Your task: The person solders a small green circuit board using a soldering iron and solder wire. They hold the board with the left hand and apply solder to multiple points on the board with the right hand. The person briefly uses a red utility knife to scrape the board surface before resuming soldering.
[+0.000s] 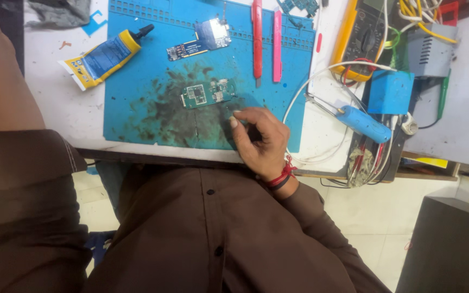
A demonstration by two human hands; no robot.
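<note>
1. Right hand [261, 142] rests at the near edge of the stained blue silicone work mat [137, 81], fingers [240, 116] curled and pinched together. Whether they hold something tiny, I cannot tell; nothing shows between them.
2. Left hand not in view. Only a brown sleeve [23, 179] shows along that side.
3. Nearest thing: small green rectangular circuit board [207, 94], flat on the mat's dark-smudged middle, just beyond the fingertips, not touching them.
4. Handling judgement: the board looks light, thin and stiff, with fragile soldered parts on its face. Best taken by its bare edges, not pressed on the components. It would probably slide little on the rubbery mat.
5. Farther up the mat: a second blue-and-silver circuit board [204, 39], a red plastic pry tool [257, 38] and a pink plastic pry tool [277, 46] lying side by side.
6. Off the mat on the white desk [77, 108]: yellow-and-blue glue tube with black nozzle [107, 57] on the left; blue-handled soldering iron [362, 123] with white cable, a blue box [391, 91] and a yellow multimeter [360, 38] on the right.
</note>
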